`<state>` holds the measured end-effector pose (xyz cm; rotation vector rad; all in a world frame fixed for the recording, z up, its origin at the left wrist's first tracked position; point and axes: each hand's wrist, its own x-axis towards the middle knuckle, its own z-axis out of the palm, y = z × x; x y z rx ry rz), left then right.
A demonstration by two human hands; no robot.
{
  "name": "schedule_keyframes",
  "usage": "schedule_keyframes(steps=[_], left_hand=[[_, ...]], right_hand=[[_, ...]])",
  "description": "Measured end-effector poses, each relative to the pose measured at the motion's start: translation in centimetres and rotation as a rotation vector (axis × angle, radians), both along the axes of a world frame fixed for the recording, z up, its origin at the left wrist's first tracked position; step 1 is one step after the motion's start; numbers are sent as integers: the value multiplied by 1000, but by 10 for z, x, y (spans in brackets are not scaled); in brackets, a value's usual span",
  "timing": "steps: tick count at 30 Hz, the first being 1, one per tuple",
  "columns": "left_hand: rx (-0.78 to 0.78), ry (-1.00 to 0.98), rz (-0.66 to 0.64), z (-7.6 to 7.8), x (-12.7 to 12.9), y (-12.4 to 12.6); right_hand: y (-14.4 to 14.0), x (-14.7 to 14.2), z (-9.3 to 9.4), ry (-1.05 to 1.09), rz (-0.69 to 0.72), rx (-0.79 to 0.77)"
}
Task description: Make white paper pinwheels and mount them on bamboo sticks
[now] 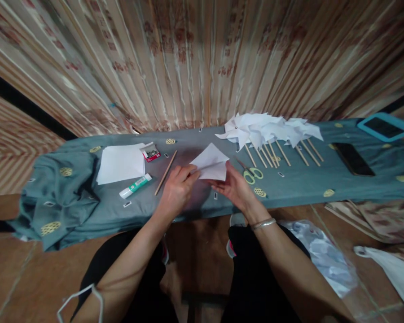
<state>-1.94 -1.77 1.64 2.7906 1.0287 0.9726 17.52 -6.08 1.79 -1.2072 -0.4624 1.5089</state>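
Hands: left hand (177, 188) and right hand (234, 187) both pinching folded paper (211, 162); scissors (252, 172) at 3 o'clock, wooden stick (166, 172) at 9 o'clock.

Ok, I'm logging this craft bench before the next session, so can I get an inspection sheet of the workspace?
Surface: bench under a grey-green cloth, rumpled at its left end.
Job's things: folded white paper, held by both hands above the cloth.
Clutter: paper stack, glue stick, pin box, loose wooden stick, scissors, finished pinwheels, dark phone, blue-cased tablet.
Grip: left hand and right hand both pinch the paper.
Cables: nothing seen.
Surroundings: patterned curtain behind; plastic bags on the floor.
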Motion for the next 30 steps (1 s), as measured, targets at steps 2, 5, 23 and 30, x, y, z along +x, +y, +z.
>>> schedule_keyframes(steps=[2,5,23,30], left_hand=[[-13,20,-25,-3,5,-2],[-76,-3,-59,-5,5,-6],[-1368,-869,179,-4,-9,15],[-1553,-960,172,-3,-1,6]], right_hand=[[1,-5,0,41,1,2],[5,-9,-6,-3,-38,69],[-1,-2,-4,-127,33,141],[2,-1,-4,-153,6,143]])
